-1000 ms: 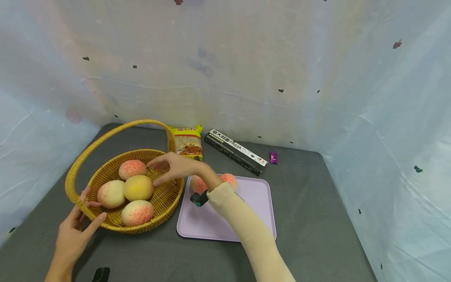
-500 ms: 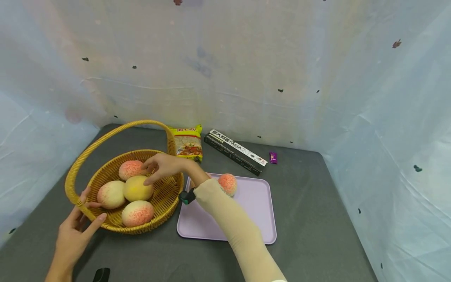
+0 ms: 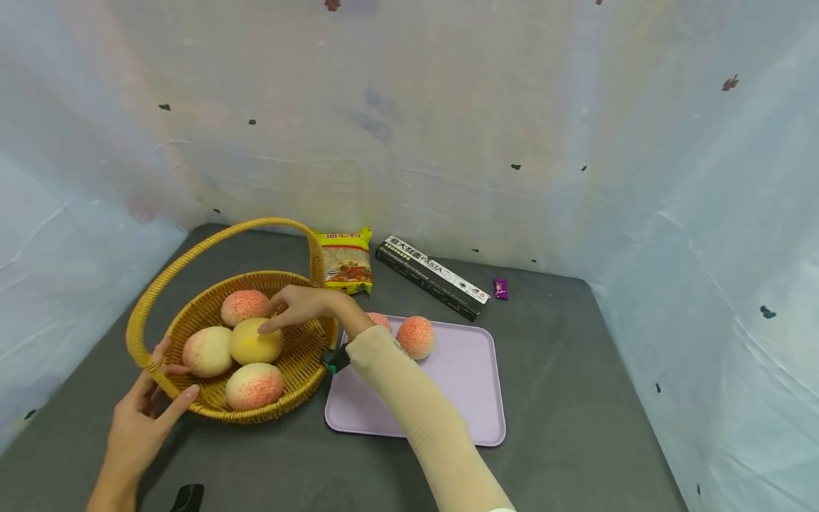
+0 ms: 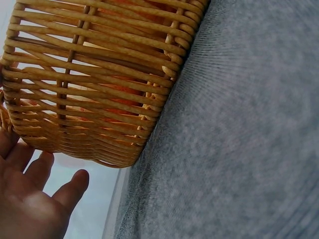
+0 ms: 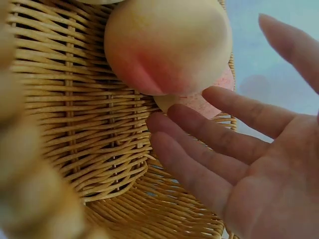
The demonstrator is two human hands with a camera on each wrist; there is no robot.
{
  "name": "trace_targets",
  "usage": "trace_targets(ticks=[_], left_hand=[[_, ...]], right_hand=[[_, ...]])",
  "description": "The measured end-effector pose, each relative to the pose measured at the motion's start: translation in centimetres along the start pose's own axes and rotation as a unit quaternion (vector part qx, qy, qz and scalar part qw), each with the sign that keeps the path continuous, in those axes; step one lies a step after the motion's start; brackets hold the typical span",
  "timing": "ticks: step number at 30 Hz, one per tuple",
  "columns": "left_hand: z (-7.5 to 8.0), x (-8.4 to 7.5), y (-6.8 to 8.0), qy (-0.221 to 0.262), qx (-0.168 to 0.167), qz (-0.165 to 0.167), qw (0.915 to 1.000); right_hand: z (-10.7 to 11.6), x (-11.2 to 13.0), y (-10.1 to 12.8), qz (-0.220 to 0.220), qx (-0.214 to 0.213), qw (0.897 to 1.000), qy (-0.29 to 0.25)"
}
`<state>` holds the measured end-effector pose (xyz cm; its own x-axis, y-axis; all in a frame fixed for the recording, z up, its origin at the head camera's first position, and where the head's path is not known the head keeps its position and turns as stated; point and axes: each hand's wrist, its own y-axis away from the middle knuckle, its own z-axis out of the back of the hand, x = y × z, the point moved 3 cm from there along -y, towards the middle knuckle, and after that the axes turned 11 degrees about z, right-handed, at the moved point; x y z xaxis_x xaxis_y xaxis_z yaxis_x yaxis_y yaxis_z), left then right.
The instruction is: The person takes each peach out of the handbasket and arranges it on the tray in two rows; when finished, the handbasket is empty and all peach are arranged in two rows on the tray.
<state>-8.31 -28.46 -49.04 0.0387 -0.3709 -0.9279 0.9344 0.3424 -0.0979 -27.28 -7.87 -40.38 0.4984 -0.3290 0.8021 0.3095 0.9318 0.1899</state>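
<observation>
A wicker basket [image 3: 306, 353] with a tall handle [image 3: 211, 238] holds several peaches. My right hand [image 3: 281, 316] reaches into it with straight fingers. The fingertips rest on the yellow peach [image 3: 252, 346], just below a pink one [image 3: 242, 306]. In the right wrist view the open palm [image 5: 239, 154] lies beside a peach [image 5: 169, 45] against the basket wall [image 5: 75, 124]. My left hand [image 3: 160, 387] touches the basket's near rim at the handle's base, fingers straight. The left wrist view shows those fingers [image 4: 35, 184] spread beside the weave [image 4: 99, 74].
A lilac tray [image 3: 448, 398] right of the basket carries two peaches [image 3: 416, 336]. Behind lie a yellow noodle packet [image 3: 345, 259], a black pasta box [image 3: 435, 277] and a small purple wrapper [image 3: 500, 288]. Pale sheeting walls in the grey table.
My right hand has gone from above the basket's right rim down and left onto the yellow peach. The left hand has stayed at the rim.
</observation>
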Motion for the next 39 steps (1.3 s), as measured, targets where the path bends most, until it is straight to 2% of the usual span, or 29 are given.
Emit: trace_targets(ticks=[5,12,18,25,31,34,39], left_hand=[[0.0,0.0,0.0,0.003,-0.001,-0.002,1.0000],[-0.1,-0.1,0.0,0.003,-0.001,-0.003,1.0000],[-0.1,-0.1,0.0,0.006,0.002,-0.010,0.9999],[0.0,0.0,0.0,0.006,0.002,-0.017,0.9998],[-0.1,-0.2,0.0,0.000,0.004,-0.007,1.0000],[-0.1,-0.2,0.0,0.001,0.003,-0.006,1.0000],[-0.1,-0.1,0.1,0.003,0.000,-0.008,1.0000]], right_hand=[[0.2,0.2,-0.3,-0.015,0.002,1.000,-0.005],[0.1,0.4,-0.7,-0.019,0.032,0.999,-0.001],[0.0,0.2,-0.8,-0.054,0.062,0.997,0.002],[-0.7,0.1,-1.4,-0.084,0.080,0.993,-0.033],[-1.2,0.0,-1.4,-0.105,0.079,0.989,-0.071],[-1.5,0.0,-1.5,-0.100,0.081,0.989,-0.078],[-1.7,-0.1,-1.8,-0.078,0.083,0.992,-0.060]])
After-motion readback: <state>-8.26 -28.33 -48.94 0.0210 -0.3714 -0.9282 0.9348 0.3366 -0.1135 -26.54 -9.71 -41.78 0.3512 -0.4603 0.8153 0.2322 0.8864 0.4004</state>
